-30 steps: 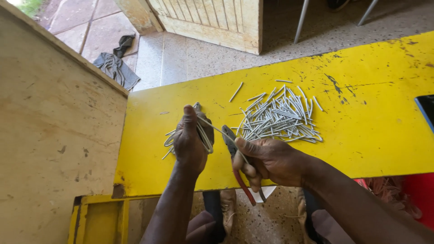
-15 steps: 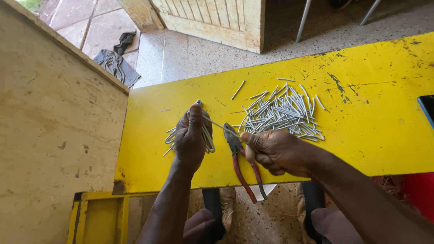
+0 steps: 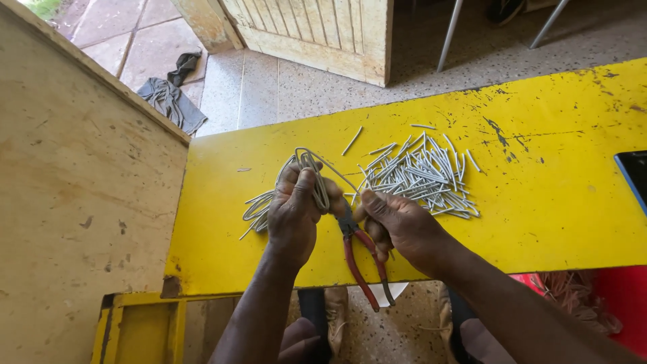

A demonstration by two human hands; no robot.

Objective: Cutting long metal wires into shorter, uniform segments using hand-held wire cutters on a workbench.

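Note:
My left hand grips a looped bundle of grey wire over the yellow table. One strand runs from the bundle to the jaws of red-handled pliers, which my right hand holds just right of the left hand. The plier handles hang down past the table's near edge. A pile of short cut grey wire pieces lies just beyond my right hand. More wire ends stick out to the left of my left hand.
A tall pale wooden board stands at the left. A wooden door and grey cloth are on the floor beyond. A dark phone's corner lies at the table's right edge. Metal legs stand at the back.
Both hands have shifted slightly along the table. My right hand has brought the pliers' jaws up to the strand by the left hand, with the handles now hanging below.

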